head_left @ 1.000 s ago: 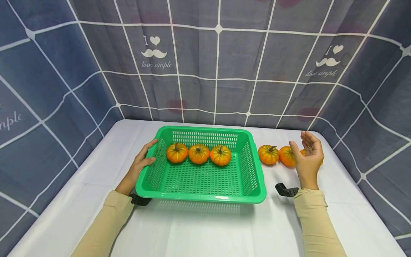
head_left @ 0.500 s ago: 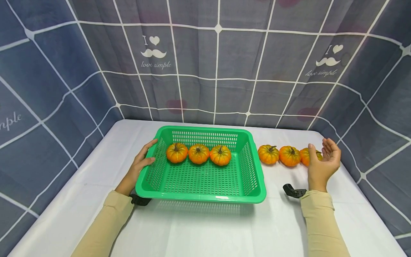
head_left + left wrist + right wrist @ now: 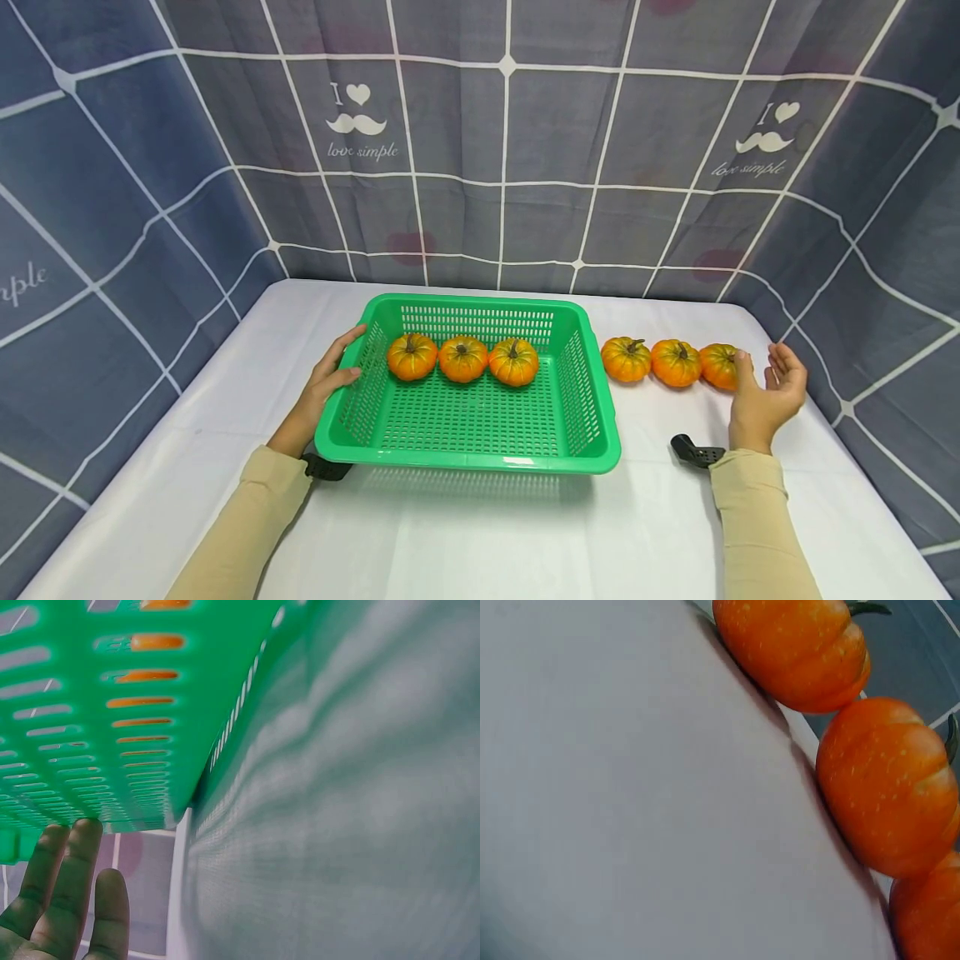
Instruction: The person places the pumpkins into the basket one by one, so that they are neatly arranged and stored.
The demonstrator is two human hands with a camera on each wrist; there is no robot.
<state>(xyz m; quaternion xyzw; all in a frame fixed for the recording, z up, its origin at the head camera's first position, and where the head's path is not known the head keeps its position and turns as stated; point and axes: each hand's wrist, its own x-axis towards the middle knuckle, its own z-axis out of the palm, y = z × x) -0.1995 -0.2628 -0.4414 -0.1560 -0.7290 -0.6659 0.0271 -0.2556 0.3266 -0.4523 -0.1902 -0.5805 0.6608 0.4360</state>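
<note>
A green slotted plastic basket [image 3: 468,461] holds a row of three small orange pumpkins, the middle one [image 3: 462,360] among them. My left hand [image 3: 318,396] rests against the basket's left side, its straight fingers [image 3: 79,866] up at the slotted wall in the left wrist view. Three more pumpkins line up on the table right of the basket: a near one [image 3: 626,360], a middle one [image 3: 677,364] and a far-right one [image 3: 718,367]. My right hand [image 3: 767,402] is beside the far-right pumpkin with loosely bent fingers, thumb overlapping its edge. Nothing is in its grasp.
A white cloth [image 3: 480,533] covers the table. Behind it and on both sides hang dark checked curtains [image 3: 562,125] close to the table's edges. A black wrist mount [image 3: 696,452] sticks out from the right sleeve [image 3: 753,517].
My right hand has moved right and slightly nearer, from over the pumpkins outside the basket to the row's right end, uncovering them. My left hand and the basket have stayed put.
</note>
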